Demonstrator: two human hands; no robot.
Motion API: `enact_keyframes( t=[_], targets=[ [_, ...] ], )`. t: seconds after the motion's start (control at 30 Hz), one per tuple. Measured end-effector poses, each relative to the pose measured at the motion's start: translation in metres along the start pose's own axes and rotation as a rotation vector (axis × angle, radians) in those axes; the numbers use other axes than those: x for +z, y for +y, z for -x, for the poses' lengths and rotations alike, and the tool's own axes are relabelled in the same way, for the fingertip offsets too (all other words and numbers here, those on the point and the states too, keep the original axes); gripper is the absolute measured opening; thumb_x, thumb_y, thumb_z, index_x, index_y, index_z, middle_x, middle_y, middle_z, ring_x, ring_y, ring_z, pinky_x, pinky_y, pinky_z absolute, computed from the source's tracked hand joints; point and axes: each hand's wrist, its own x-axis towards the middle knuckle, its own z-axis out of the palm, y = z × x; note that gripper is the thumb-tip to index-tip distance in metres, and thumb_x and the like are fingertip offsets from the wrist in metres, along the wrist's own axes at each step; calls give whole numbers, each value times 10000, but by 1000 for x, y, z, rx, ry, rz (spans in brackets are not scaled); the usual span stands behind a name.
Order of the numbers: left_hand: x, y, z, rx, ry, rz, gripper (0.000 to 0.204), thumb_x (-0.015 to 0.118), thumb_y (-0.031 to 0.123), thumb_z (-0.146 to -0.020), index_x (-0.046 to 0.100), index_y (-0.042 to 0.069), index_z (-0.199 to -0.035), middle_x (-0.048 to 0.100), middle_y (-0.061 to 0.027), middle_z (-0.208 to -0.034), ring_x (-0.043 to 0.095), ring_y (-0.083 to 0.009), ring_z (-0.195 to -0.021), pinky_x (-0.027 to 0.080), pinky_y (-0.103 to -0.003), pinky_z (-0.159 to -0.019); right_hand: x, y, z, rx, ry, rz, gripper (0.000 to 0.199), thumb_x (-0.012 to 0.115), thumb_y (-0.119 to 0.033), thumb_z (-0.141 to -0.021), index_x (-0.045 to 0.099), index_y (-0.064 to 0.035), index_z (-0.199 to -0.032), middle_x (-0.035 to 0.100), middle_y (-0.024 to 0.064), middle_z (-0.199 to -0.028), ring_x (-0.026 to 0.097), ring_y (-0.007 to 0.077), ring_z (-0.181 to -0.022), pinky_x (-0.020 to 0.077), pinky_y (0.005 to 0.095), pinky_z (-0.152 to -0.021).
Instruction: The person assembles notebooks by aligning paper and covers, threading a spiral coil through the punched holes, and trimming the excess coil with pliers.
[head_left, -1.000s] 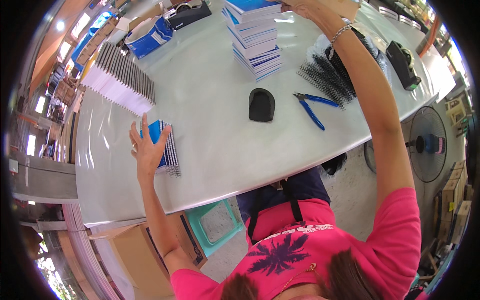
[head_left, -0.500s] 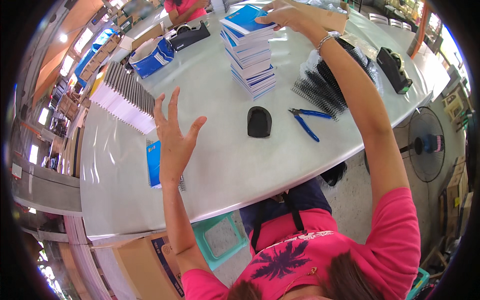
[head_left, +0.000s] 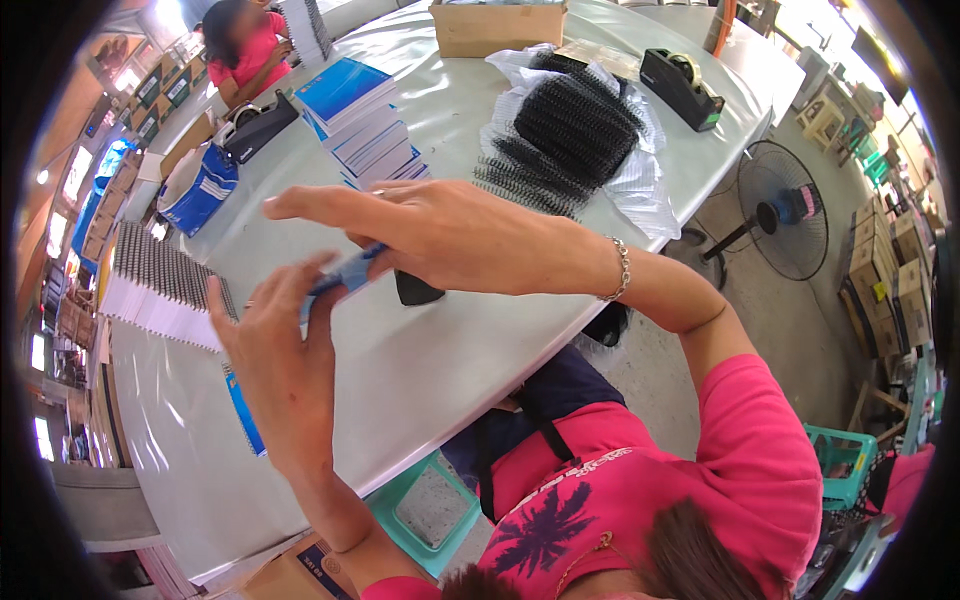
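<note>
A thin blue-covered notebook [head_left: 352, 270], slightly blurred and seen nearly edge-on, is held over the table between my two hands. My right hand [head_left: 455, 240] pinches its right end, the index finger stretched out above. My left hand [head_left: 275, 350] has its thumb and fingers at the left end. Behind them stands a tall, uneven stack of blue-covered notebooks [head_left: 350, 125]. Below my right hand a small black pad [head_left: 418, 290] is partly covered. Beside my left hand are a row of wire-bound notebooks [head_left: 165, 285] and one blue spiral notebook [head_left: 243, 410].
Black binding coils [head_left: 580, 125] lie on white wrapping at the back right. Two tape dispensers [head_left: 682, 88], a blue packet [head_left: 200, 190] and a cardboard box [head_left: 500, 28] stand farther out. A fan [head_left: 785, 210] is right of the table. Another person [head_left: 245, 60] sits across.
My right hand has come from the top of the stack toward me with a notebook. My left hand has closed in on its other end. The view has turned right.
</note>
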Motion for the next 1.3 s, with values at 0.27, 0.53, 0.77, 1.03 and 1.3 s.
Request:
enact_keyframes(
  t=[0.27, 0.53, 0.77, 1.03, 1.3],
  targets=[
    [47, -20, 30, -61, -89, 73, 123, 635, 116, -910, 695, 77, -1010, 692, -67, -965, 644, -265, -959, 228, -518, -1173, -109, 137, 85, 657, 317, 822, 384, 648, -280, -922, 641, -66, -1240, 664, 230, -1157, 625, 378, -1091, 492, 431, -944],
    [94, -30, 62, -67, -211, 33, 245, 614, 100, -918, 603, 91, -1163, 623, -63, -1083, 584, -260, -1106, 146, -583, -1198, -131, 189, 165, 879, 326, 672, 207, 767, -140, -761, 751, -9, -920, 718, 228, -900, 704, 374, -858, 532, 425, -785],
    [121, -22, 77, -30, -77, -169, 360, 569, 4, -882, 533, 141, -1213, 510, -45, -1244, 447, -259, -1280, 70, -700, -1164, -133, 188, 164, 760, 483, 807, 204, 729, -171, -827, 741, -42, -983, 731, 181, -901, 710, 321, -860, 531, 400, -798],
    [143, -2, 84, -191, 154, -8, 366, 708, 307, -864, 561, 123, -1144, 443, -82, -1331, 327, -347, -1364, 96, -758, -1082, -101, 139, 124, 640, 636, -179, 241, 643, -200, -997, 678, -23, -1158, 662, 6, -1000, 616, 86, -888, 515, 240, -850],
    [167, 17, 69, -376, 319, 41, 688, 832, 581, -708, 549, 75, -1078, 417, -93, -1264, 337, -322, -1352, 178, -757, -1062, -24, 63, 81, 619, 191, -613, 253, 691, -156, -942, 651, 6, -1131, 686, 54, -950, 627, 124, -833, 507, 265, -840]
  ],
)
